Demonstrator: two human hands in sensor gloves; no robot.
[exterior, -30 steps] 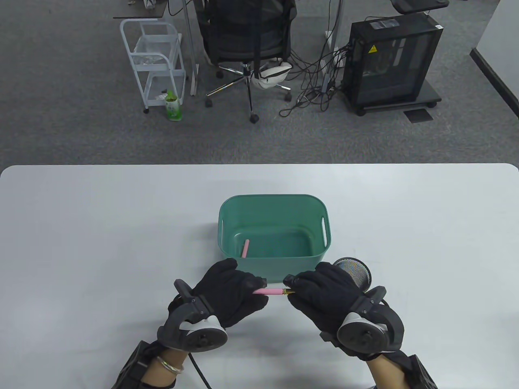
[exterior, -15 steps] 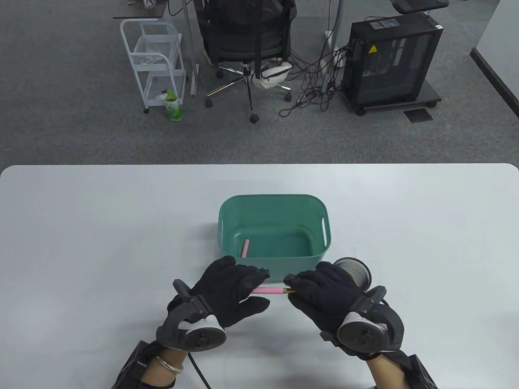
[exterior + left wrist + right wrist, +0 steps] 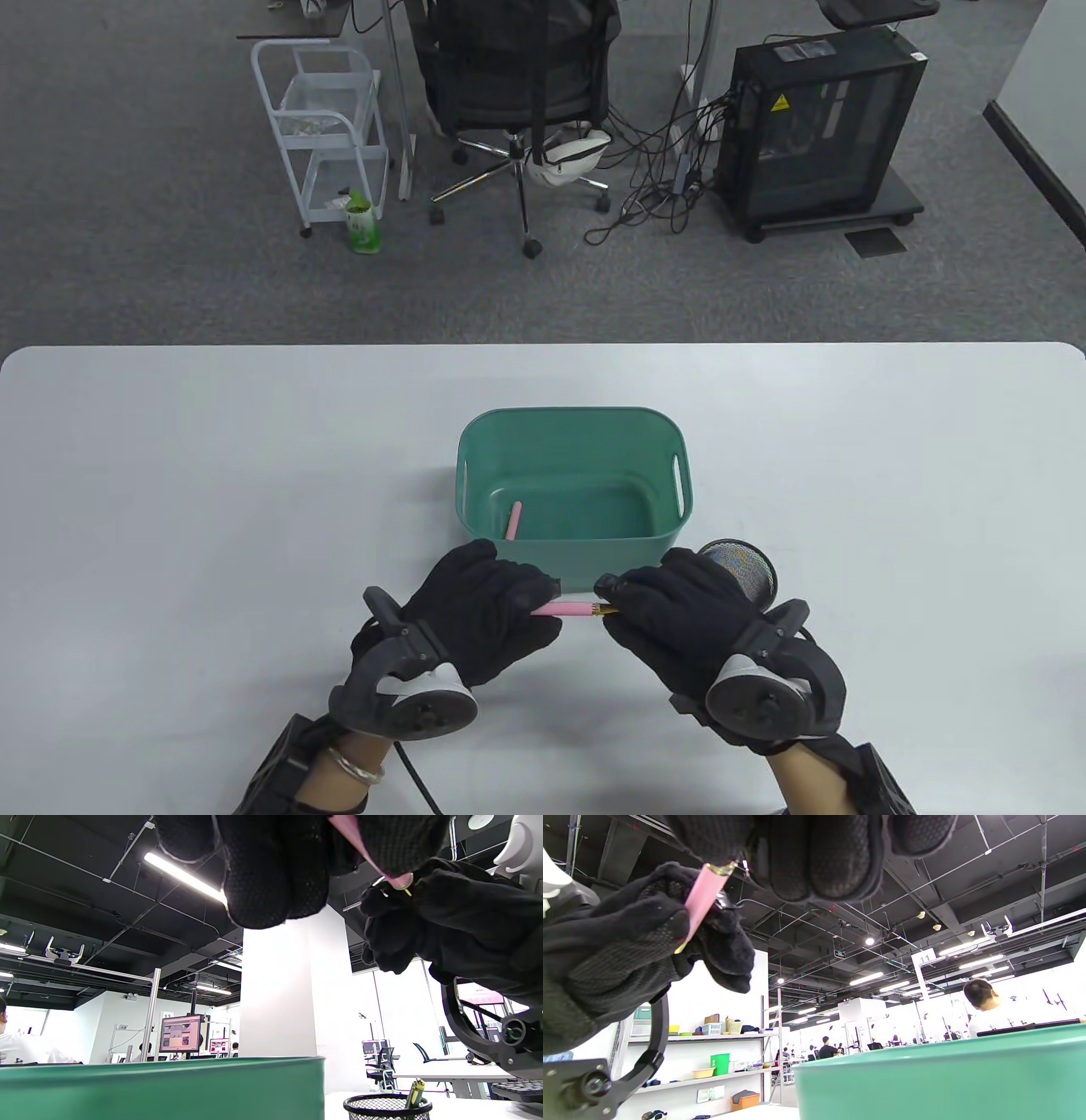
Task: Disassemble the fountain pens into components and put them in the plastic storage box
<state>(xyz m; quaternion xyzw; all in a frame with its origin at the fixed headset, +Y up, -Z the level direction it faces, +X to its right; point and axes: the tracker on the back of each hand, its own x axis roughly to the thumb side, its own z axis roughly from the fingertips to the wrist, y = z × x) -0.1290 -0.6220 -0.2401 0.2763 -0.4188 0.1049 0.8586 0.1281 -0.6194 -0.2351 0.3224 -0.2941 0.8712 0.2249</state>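
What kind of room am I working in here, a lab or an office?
Probably a large open-plan office or workshop floor: a black swivel office chair and a black desktop computer tower stand on grey carpet, and monitors on a post and stocked white shelves show behind.

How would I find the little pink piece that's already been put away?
Look at the green plastic storage box in the middle of the white table. On its floor, near the left wall, lies a short pink pen piece. Unlike the pink pen barrel held between the gloved hands, nothing touches it.
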